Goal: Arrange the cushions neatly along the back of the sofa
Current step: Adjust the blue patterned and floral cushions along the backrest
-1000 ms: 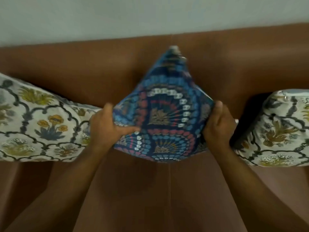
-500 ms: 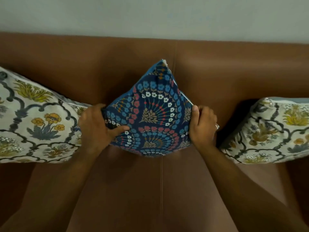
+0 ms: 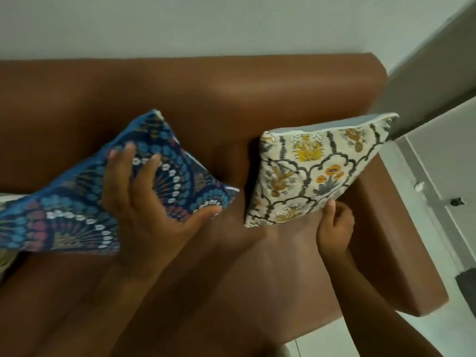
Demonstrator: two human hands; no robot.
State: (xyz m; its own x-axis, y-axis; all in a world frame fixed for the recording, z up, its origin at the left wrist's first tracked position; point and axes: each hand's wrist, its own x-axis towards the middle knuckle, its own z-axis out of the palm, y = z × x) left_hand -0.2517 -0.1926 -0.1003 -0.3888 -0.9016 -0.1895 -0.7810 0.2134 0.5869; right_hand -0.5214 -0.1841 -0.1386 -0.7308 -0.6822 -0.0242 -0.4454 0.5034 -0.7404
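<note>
A blue fan-patterned cushion [image 3: 64,222] leans tilted against the brown sofa back [image 3: 206,86], left of centre. My left hand [image 3: 139,202] lies on its front with fingers spread over the fabric and the thumb along its lower right edge. A cream floral cushion [image 3: 316,171] stands tilted against the back at the sofa's right end. My right hand [image 3: 334,225] is at that cushion's lower edge, fingers curled and the thumb on the fabric. A sliver of another floral cushion [image 3: 5,261] shows at the far left, mostly hidden by the blue one.
The sofa's right armrest [image 3: 394,240] runs just beside the floral cushion. Past it lie pale floor tiles [image 3: 438,253] and a white door or cabinet [image 3: 443,155]. Bare brown seat [image 3: 257,266] shows between the two cushions.
The view has swung right. My right hand has left the blue cushion and moved to the floral cushion's lower edge. My left hand now spreads over the blue cushion's front.
</note>
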